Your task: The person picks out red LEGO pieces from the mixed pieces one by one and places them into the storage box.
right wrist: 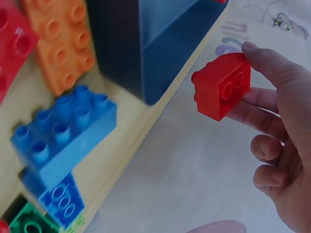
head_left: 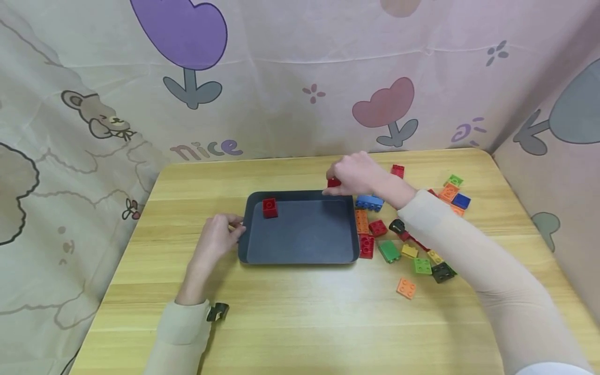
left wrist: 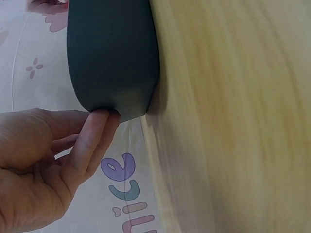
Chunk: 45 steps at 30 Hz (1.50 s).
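Right hand [head_left: 357, 173] pinches a red studded plastic brick [right wrist: 214, 90], likely light, stiff, best side-held; left hand [head_left: 218, 234] pinches a dark rectangular tray [head_left: 307, 234].

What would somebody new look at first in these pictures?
Probably the dark tray on the wooden table, with one red brick toward its far left corner. Then maybe the right hand, pinching another red brick by the tray's far right corner. The colourful bricks right of the tray and the big purple flower on the cloth behind could stand out too.

Light wooden table [head_left: 304, 317], dark tray [head_left: 300, 234], scattered coloured bricks [head_left: 389, 251] beside it
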Each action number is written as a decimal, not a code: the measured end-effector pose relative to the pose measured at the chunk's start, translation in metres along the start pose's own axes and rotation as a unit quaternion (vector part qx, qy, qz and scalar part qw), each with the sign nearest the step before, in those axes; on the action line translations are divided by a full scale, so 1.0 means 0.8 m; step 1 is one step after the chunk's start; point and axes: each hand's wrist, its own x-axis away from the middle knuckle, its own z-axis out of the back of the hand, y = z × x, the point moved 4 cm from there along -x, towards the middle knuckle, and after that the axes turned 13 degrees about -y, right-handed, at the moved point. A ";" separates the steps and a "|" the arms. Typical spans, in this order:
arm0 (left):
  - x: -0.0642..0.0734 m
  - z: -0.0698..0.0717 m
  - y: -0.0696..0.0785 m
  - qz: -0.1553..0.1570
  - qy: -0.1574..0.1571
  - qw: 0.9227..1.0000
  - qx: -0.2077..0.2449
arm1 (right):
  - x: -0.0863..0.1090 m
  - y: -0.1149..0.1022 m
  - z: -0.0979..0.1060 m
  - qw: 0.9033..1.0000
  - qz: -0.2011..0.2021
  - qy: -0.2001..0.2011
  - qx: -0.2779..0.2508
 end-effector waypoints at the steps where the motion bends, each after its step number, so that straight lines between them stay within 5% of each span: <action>1: 0.000 0.000 0.000 -0.001 -0.001 1.000 0.000 | -0.001 -0.003 0.000 1.000 0.004 0.003 0.002; 32: 0.001 -0.001 0.002 0.007 -0.006 1.000 0.004 | -0.076 -0.088 -0.040 0.992 0.078 -0.070 0.075; 39: 0.001 -0.002 0.001 0.003 -0.004 1.000 -0.001 | -0.085 -0.095 -0.051 0.993 0.089 -0.052 0.060; 45: 0.001 -0.001 0.002 0.004 -0.006 1.000 -0.002 | -0.093 -0.100 -0.047 0.992 0.085 -0.077 0.055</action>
